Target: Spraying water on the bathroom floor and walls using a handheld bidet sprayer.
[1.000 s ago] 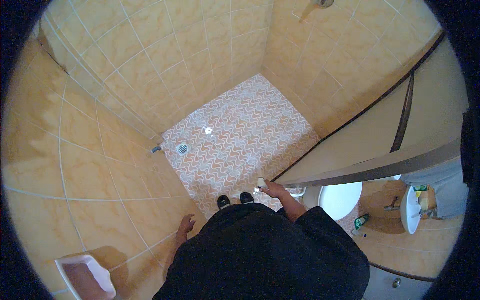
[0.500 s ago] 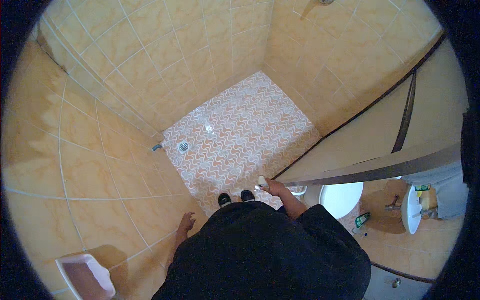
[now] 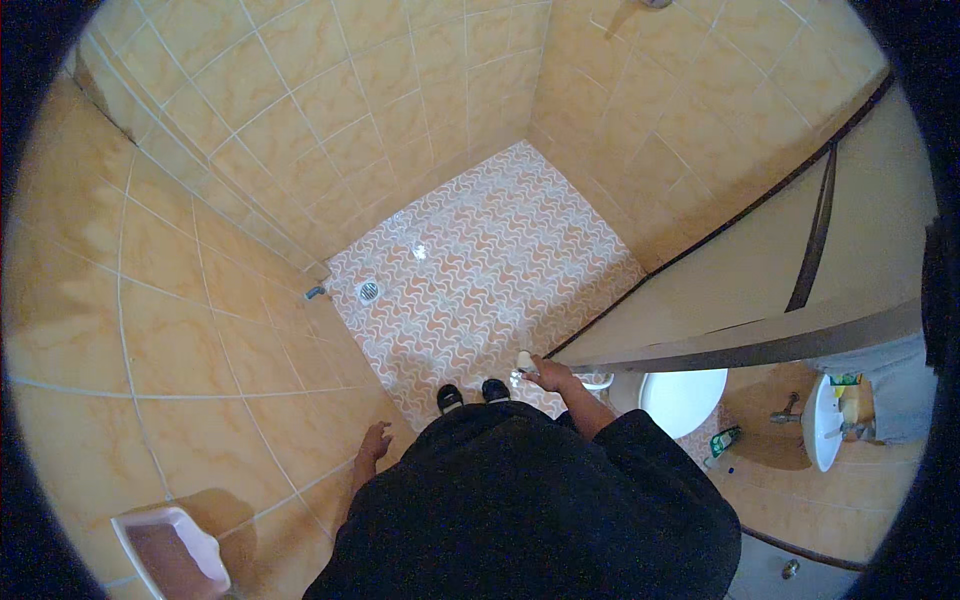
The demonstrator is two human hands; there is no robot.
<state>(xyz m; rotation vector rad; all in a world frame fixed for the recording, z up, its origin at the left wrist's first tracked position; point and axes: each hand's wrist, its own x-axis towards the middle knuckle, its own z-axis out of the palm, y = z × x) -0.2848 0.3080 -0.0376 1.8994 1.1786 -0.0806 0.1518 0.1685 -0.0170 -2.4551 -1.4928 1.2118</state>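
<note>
Low in front of my body, my right hand (image 3: 548,376) is closed around a small cream-white object (image 3: 525,361). Its rounded end sticks out beyond the fingers, and its kind is too small to make out. A panel edge lies just beside that hand. On the other side, my left hand (image 3: 376,441) hangs by the tiled wall with its fingers apart and nothing in them. Beneath both hands spreads the patterned floor (image 3: 480,260), where my dark shoes (image 3: 496,389) stand.
A round drain (image 3: 369,291) sits near a short pipe (image 3: 315,293) at the left wall. A pale partition (image 3: 740,260) rises on the right. Beyond it are a white toilet (image 3: 684,402), a green bottle (image 3: 725,438) and a washbasin (image 3: 823,422). A pink shelf (image 3: 200,545) juts from the left wall.
</note>
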